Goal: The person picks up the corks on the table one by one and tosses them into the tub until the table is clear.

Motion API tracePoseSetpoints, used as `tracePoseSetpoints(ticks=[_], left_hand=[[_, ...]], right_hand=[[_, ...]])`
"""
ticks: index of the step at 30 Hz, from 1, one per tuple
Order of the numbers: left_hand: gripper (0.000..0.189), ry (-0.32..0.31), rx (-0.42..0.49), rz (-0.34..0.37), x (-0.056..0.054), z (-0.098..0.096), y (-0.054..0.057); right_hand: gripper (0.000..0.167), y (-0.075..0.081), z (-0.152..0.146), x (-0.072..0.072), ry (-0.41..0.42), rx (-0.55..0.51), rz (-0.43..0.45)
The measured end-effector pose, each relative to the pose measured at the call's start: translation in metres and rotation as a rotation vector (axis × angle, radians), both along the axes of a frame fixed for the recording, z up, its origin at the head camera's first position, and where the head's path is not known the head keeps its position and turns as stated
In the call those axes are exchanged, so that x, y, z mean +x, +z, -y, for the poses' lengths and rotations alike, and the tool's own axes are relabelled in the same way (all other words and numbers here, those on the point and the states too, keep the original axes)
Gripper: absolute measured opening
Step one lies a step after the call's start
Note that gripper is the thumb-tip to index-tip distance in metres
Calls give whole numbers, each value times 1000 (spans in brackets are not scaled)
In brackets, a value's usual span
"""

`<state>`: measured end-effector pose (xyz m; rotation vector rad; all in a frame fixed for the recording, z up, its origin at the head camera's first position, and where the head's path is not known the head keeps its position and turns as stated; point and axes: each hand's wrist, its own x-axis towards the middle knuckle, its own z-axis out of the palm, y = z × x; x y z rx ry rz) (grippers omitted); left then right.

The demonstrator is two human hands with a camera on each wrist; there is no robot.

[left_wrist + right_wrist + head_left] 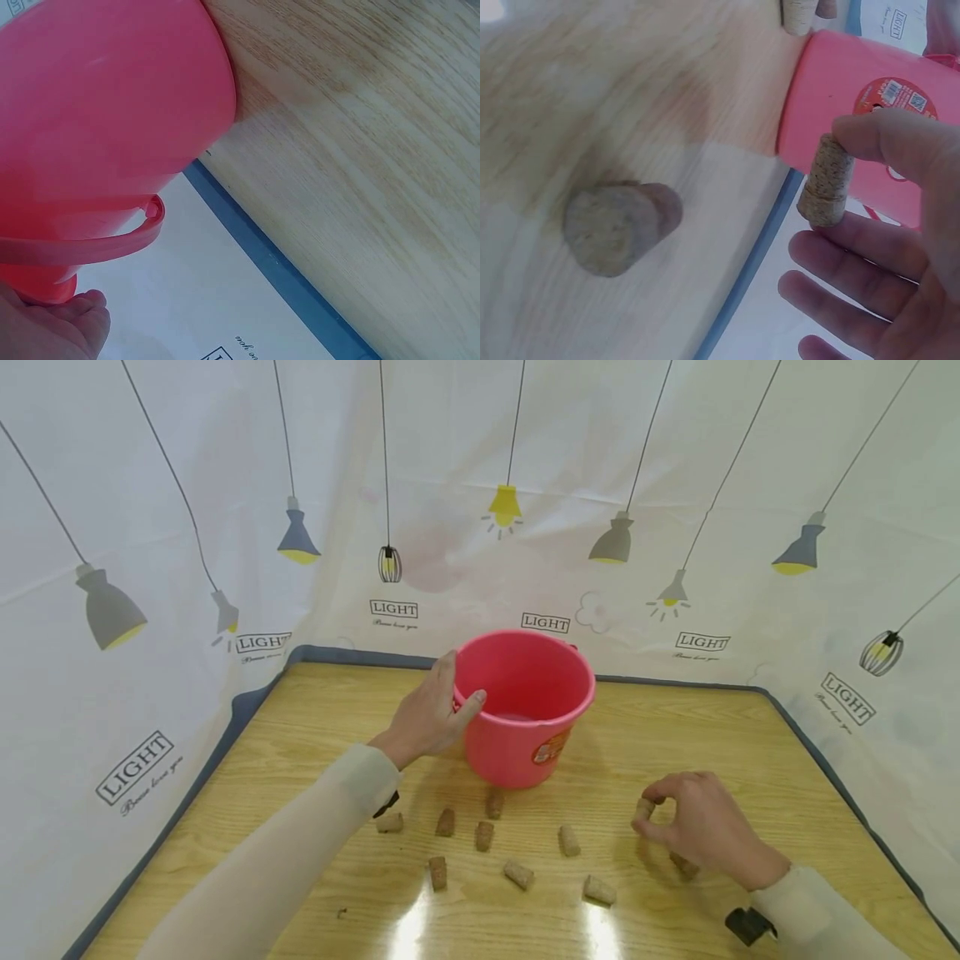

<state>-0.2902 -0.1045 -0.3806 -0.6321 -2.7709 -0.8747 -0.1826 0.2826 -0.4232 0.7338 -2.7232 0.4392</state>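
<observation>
A pink plastic bucket [506,752] with a red label [552,747] is at the far middle of the wooden table. My left hand [429,710] grips its left rim, thumb over the edge; the bucket's curved handle [82,249] shows close to my fingers in the left wrist view. To the right, my right hand [705,827] pinches a speckled cork [826,184] between thumb and index finger, above the tabletop. The other right-hand fingers are spread loosely. Another cork [619,229] lies on the table beneath that hand, partly covered by it in the head view.
Several corks lie scattered in front of the bucket, among them a pale one [599,890], a brown one [438,872] and one near the bucket's base [494,804]. A printed white cloth [465,568] with lamp drawings surrounds the table's back and sides. A small dark speck [342,912] lies front left.
</observation>
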Motion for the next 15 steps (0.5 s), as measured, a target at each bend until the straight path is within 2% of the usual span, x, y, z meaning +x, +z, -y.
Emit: tracePoseSetpoints(ticks=[7,15], left_hand=[[87,6,-6,9,1,0,1],[87,8,-8,3,1,0,0]], right_hand=[[10,7,6,-2,-31,-35,-11],[17,15,17,-4,-42,-64,-82]])
